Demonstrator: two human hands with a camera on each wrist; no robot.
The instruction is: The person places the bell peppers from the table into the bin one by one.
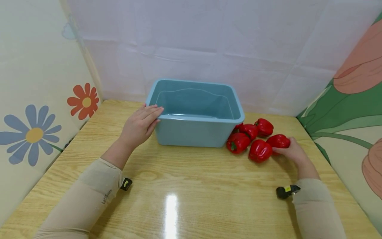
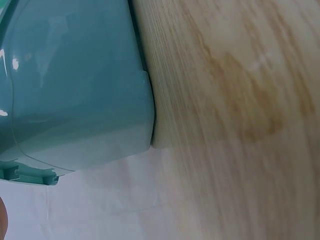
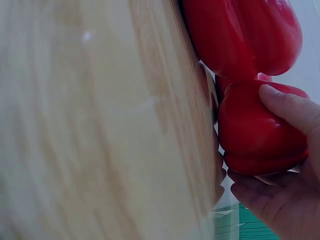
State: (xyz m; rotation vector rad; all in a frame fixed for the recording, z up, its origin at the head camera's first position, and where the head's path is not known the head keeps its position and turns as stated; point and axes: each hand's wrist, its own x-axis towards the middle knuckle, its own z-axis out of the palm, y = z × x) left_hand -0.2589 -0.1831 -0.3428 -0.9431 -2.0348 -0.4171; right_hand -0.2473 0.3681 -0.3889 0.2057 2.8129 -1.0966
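Note:
A light blue plastic bin (image 1: 191,131) stands at the back middle of the table, its open top facing up. My left hand (image 1: 140,124) rests on the bin's front left corner, fairly straight fingers lying across the rim. In the left wrist view the bin's side wall (image 2: 80,85) shows, with only a sliver of that hand. To the right of the bin, my right hand (image 1: 293,152) holds a red bell pepper (image 1: 279,141), thumb on one side and fingers on the other. The right wrist view shows this pepper (image 3: 262,130) between thumb and fingers, low by the tabletop.
Several more red bell peppers (image 1: 260,151) lie clustered between the bin and my right hand, some touching. The wood-grain table (image 1: 191,179) meets a white sheet (image 1: 209,49) behind and flower-printed panels (image 1: 32,136) at both sides.

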